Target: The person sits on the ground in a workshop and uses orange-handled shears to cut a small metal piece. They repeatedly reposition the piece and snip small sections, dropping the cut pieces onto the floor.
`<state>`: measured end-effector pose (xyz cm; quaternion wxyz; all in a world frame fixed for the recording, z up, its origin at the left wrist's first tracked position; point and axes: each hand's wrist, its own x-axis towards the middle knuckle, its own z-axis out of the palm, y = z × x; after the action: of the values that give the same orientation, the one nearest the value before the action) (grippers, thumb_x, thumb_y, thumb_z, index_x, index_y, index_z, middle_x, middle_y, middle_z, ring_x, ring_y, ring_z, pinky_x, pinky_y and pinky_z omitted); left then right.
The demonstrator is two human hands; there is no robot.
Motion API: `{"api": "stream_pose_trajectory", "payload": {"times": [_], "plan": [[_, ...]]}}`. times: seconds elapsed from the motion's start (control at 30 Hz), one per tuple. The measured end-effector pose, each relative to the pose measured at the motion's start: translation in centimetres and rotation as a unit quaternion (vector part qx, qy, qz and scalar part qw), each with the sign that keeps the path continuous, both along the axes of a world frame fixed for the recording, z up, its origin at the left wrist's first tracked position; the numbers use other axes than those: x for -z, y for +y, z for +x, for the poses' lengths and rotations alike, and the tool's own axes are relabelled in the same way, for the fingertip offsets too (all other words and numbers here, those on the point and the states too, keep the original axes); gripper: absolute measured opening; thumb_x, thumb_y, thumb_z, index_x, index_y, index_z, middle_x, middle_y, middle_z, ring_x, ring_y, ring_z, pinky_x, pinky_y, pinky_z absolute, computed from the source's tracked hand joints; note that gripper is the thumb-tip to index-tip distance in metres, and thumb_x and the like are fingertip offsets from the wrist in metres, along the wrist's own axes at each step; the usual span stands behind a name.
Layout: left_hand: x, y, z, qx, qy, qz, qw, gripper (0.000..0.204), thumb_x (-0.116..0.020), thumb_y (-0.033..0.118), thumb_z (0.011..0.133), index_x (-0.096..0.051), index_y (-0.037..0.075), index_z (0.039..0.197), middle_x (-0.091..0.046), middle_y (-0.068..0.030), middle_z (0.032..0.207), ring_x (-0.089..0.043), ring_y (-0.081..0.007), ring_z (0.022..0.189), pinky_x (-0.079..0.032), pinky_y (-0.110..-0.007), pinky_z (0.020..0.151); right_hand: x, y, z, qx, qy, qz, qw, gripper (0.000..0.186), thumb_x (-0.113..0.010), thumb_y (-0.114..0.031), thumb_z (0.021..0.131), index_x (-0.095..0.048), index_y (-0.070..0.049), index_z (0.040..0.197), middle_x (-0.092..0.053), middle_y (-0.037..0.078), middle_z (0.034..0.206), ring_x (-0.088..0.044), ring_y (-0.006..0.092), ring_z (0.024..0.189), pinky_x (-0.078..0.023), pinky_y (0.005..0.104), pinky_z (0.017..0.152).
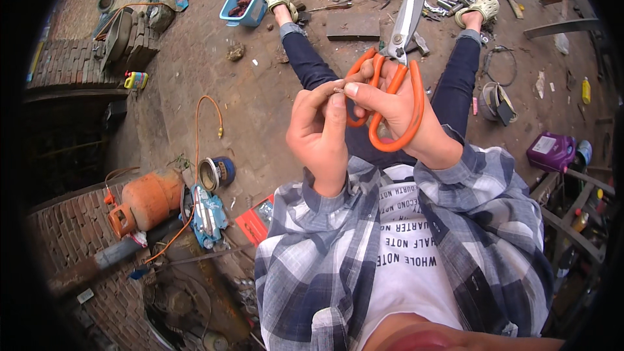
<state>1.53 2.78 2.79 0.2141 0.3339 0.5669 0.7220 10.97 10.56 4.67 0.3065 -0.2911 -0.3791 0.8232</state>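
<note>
Large scissors (404,23) with orange loop handles are in my right hand (429,133), blades pointing up and away from me, slightly apart. My right thumb reaches left across the handles to meet my left hand (318,133). The left thumb and fingers are pinched around a small brownish bit (338,90), too small to name, beside the right thumb tip. Both hands are raised over my dark trouser legs (458,75), in front of my checked shirt.
A blue tub (232,14) of dark red pieces, a grey block (353,26) and scattered metal parts lie around my feet. An orange gas cylinder (151,200), cords and a tin (217,173) are at left. A purple jug (550,151) and metal frames (572,226) are at right.
</note>
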Motion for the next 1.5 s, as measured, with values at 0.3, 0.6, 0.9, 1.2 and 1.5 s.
{"api": "stream_pose_trajectory", "payload": {"times": [0.3,0.6,0.9,1.2,1.5], "plan": [[-0.5,-0.4,-1.0,-0.005,0.044,-0.048,0.998,0.013,-0.065,0.007,0.09,-0.069,-0.003,0.097,-0.052,0.003,0.077,-0.041,-0.004,0.065,-0.03,-0.02,0.056,0.0,-0.6,-0.4,0.071,-0.03,0.071,0.995,0.017,-0.069,-0.01,0.084,-0.057,-0.002,0.093,-0.06,0.002,0.083,-0.056,0.0078,0.07,-0.046,0.0227,0.066],[-0.9,-0.8,-1.5,0.017,0.061,-0.08,0.995,0.01,-0.07,0.003,0.084,-0.069,-0.003,0.092,-0.054,-0.0001,0.078,-0.047,-0.0065,0.069,-0.036,-0.02,0.061,-0.1,-0.1,-0.3,0.058,-0.03,0.177,0.982,0.016,-0.069,-0.005,0.082,-0.057,-0.001,0.093,-0.062,0.0,0.084,-0.05,0.0036,0.07,-0.042,0.0199,0.065],[-1.1,-1.1,-1.3,0.034,0.079,-0.08,0.993,0.005,-0.066,0.0,0.087,-0.065,-0.004,0.089,-0.049,0.0017,0.076,-0.043,-0.0046,0.066,-0.031,-0.019,0.057,-0.6,0.1,-0.3,0.022,-0.02,0.085,0.996,0.023,-0.072,-0.011,0.081,-0.053,-0.001,0.09,-0.061,0.001,0.08,-0.052,0.0062,0.067,-0.044,0.0225,0.062],[-0.5,-1.7,-2.4,-0.05,0.115,-0.079,0.989,0.004,-0.064,-0.001,0.087,-0.066,-0.004,0.089,-0.048,0.0055,0.075,-0.035,-0.0009,0.062,-0.026,-0.018,0.054,1.6,0.1,1.8,-0.007,-0.243,0.548,0.8,0.062,-0.08,-0.022,0.07,-0.044,0.003,0.114,-0.05,0.019,0.104,-0.052,0.0335,0.098,-0.041,0.0416,0.086],[-1.2,-1.6,-2.3,-0.075,0.182,-0.097,0.976,0.005,-0.065,-0.002,0.085,-0.065,-0.005,0.088,-0.047,0.0053,0.075,-0.035,-0.0015,0.06,-0.025,-0.019,0.052,1.5,-0.5,1.8,-0.031,-0.32,0.551,0.77,0.063,-0.079,-0.028,0.071,-0.045,0.006,0.112,-0.049,0.02,0.103,-0.05,0.0373,0.099,-0.04,0.0432,0.088]]}}
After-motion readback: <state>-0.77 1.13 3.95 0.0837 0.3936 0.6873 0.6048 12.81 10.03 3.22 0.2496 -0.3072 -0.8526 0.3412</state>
